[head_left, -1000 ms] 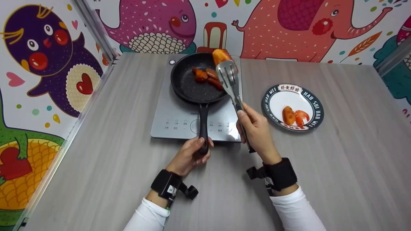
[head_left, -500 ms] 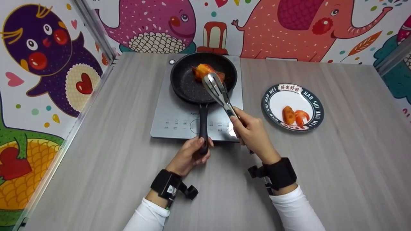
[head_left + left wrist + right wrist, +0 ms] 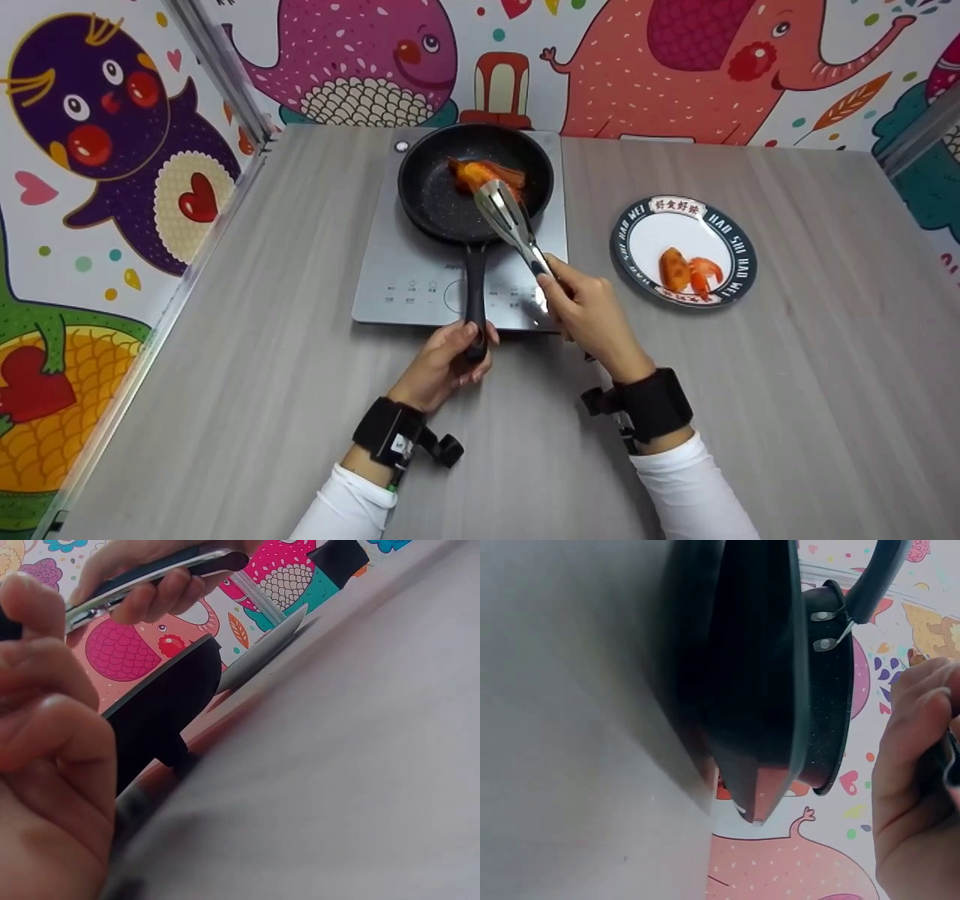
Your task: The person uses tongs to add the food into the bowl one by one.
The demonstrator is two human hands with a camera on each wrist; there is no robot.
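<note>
In the head view my left hand (image 3: 448,365) grips the black handle (image 3: 475,300) of a frying pan (image 3: 442,206). My right hand (image 3: 596,311) holds metal tongs (image 3: 510,217) with slotted ends, their tips inside the pan. At the tips lies a glossy orange-yellow piece of food (image 3: 478,175), over other browned pieces. Sausage-like pieces (image 3: 510,174) show behind it. Whether the tongs still pinch the piece, I cannot tell. The left wrist view shows the curled fingers of my left hand (image 3: 52,750); the right wrist view shows my right hand (image 3: 915,765) around the tongs.
The pan stands on a silver induction cooker (image 3: 405,281). To the right is a dark-rimmed white plate (image 3: 637,232), bearing a browned oval piece (image 3: 674,270) and a shrimp (image 3: 703,276). A cartoon-printed wall (image 3: 675,75) bounds the grey table (image 3: 262,337) behind.
The tongs have moved left and down from the pan's right rim, carrying the orange-yellow piece into the pan onto the other pieces. The piece has since settled slightly lower. My left hand stays put.
</note>
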